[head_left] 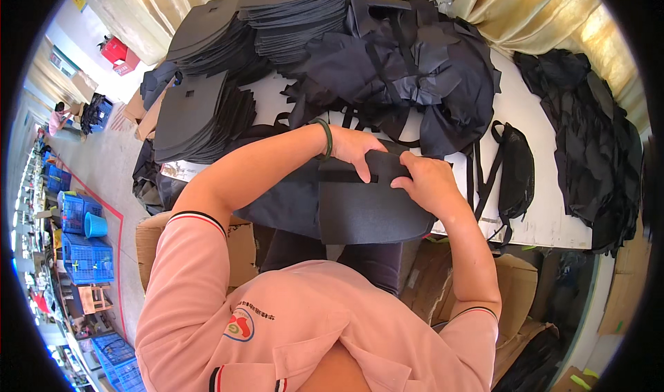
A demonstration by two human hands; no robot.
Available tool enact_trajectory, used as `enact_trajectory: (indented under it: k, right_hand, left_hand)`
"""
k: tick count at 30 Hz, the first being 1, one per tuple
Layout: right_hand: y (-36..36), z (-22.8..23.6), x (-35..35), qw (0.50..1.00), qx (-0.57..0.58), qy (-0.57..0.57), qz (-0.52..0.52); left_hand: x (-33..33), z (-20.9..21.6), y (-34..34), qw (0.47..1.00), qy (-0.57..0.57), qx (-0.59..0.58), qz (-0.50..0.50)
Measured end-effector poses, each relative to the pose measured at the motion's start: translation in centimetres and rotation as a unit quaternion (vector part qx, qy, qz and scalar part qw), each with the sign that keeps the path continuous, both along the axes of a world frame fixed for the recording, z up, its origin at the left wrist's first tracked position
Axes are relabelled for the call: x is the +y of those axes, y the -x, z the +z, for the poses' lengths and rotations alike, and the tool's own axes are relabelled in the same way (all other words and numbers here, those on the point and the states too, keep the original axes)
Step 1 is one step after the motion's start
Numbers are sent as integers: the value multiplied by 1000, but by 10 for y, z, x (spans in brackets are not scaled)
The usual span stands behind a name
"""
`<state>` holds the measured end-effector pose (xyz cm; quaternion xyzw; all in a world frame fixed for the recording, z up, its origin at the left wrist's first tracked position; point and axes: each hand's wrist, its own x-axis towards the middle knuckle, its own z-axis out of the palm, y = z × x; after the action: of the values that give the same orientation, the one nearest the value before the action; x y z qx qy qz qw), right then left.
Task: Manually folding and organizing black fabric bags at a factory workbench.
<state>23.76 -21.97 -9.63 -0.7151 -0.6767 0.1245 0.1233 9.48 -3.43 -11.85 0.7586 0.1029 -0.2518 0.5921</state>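
A black foam-like sheet point(377, 212) with a small slot near its far edge lies in front of me, over the near edge of the table. My left hand point(351, 150) grips its far edge, thumb on top beside the slot and fingers mostly hidden behind. At the sheet's far right corner, my right hand point(430, 183) pinches the edge between thumb and fingers. Dark smooth fabric point(287, 202) extends from under the sheet to the left. Behind my hands, black straps run toward a large heap of black fabric pieces point(422, 67).
Stacks of black sheets point(294, 15) stand at the back, with another stack point(194, 112) at the left on the white table point(557, 208). A black mesh pouch point(517, 170) and piled black fabric point(588, 136) lie right. Cardboard boxes point(515, 288) sit below; blue crates point(86, 257) line the left.
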Motion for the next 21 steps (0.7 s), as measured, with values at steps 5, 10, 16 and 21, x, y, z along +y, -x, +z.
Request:
enact_trajectory:
  k: [5, 10, 16, 21]
  right_hand:
    - [8, 4, -3, 999, -50, -2, 3]
    - [13, 2, -8, 997, -75, -29, -7]
    - [19, 4, -4, 996, -75, -18, -33]
    - [3, -8, 5, 996, -63, -6, -59]
  left_hand:
    - [-1, 2, 2, 1000, -3, -10, 3]
    - [-4, 2, 2, 1000, 23, -9, 11]
    - [0, -9, 1, 995, 73, -67, 22]
    - [-21, 5, 4, 886, -389, -246, 60]
